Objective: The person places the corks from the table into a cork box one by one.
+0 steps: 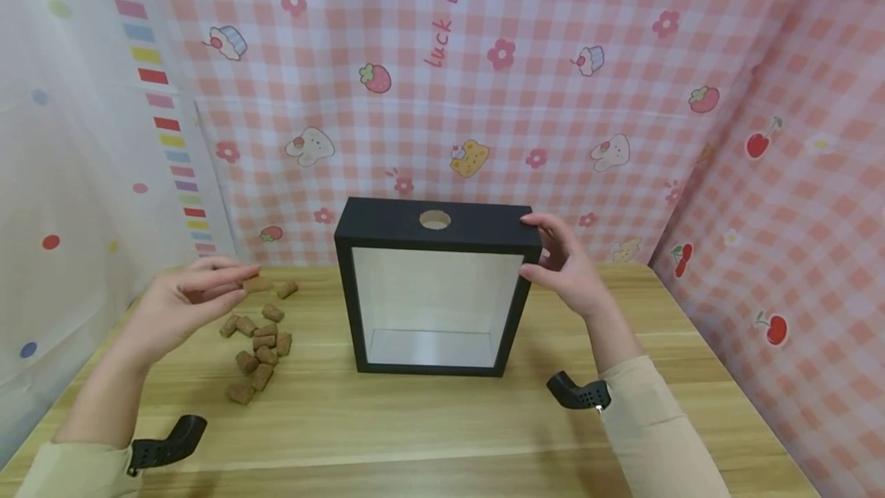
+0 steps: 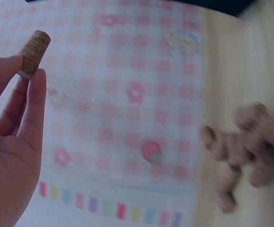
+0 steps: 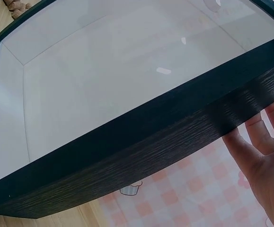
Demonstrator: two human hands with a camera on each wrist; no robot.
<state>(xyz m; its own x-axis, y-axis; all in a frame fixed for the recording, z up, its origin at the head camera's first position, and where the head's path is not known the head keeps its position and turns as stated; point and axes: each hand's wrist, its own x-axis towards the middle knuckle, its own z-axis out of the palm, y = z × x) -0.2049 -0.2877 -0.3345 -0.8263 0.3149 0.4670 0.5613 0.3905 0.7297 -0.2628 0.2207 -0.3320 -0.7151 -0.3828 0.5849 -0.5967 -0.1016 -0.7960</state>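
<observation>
Between thumb and fingertips my left hand [image 1: 181,302] pinches a wine cork [image 2: 34,54], raised off the table at the left. Upright in the middle stands a black-framed shadow box [image 1: 437,369] with a see-through front, a pale inside and a round hole [image 1: 435,220] in its top. My right hand [image 1: 570,271] grips the box near its upper right corner. In the right wrist view, its thumb lies at the front edge and the other fingers [image 3: 257,135] reach to the back.
Several loose corks [image 1: 265,342] lie scattered on the wooden table [image 1: 429,436], left of the box. A pink checked cloth [image 1: 442,98] hangs behind the table, with more cloth along the left and right sides.
</observation>
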